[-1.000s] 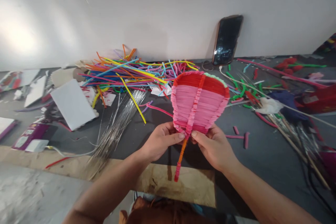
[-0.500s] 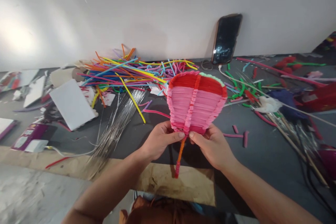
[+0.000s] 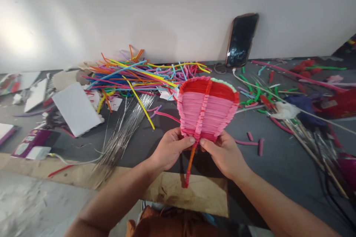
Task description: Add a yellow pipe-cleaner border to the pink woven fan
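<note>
A fan-shaped pipe-cleaner piece stands upright over the dark table, mostly pink with a red band near the top. Ribbed pink and red edging runs round it, with mint green at the upper right, and a ribbed spine divides its middle. Below it hangs an orange stem with a pink and red tip. My left hand pinches the lower left of the piece, its thumb at the base of the spine. On the other side my right hand grips the lower right, thumb near the same spot. Fingers behind the piece are partly hidden.
Behind lies a heap of coloured pipe cleaners, with bare wires in front. A phone leans on the wall, its cable crossing rightward. A white box sits left; green scraps and sticks lie right.
Both hands keep the same hold on the pipe-cleaner piece, which has shifted very slightly left. The rest of the scene looks nearly unchanged, apart from a slight shift of the view.
</note>
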A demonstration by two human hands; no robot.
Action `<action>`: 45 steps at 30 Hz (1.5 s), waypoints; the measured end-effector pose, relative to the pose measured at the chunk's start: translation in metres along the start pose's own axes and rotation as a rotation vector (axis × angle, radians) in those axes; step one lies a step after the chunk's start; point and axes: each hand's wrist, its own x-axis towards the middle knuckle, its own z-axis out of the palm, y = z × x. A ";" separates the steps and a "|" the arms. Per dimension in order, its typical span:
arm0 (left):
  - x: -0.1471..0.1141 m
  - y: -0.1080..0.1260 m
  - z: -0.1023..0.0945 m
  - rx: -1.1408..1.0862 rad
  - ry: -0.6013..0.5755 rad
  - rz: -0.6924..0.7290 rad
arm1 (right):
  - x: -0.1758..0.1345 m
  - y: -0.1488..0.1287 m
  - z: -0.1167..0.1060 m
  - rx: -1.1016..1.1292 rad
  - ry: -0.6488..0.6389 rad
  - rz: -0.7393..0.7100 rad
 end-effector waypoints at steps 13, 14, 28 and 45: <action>0.001 0.000 0.000 -0.011 0.050 0.077 | 0.001 -0.008 -0.001 0.080 -0.064 0.077; 0.001 -0.002 0.000 0.009 0.042 0.100 | 0.001 -0.007 -0.001 0.059 -0.052 0.059; -0.002 -0.006 0.002 0.022 -0.056 -0.102 | 0.001 -0.001 -0.005 0.104 -0.020 0.012; -0.004 0.004 0.000 -0.084 -0.011 -0.087 | 0.011 -0.008 -0.012 0.060 -0.032 0.021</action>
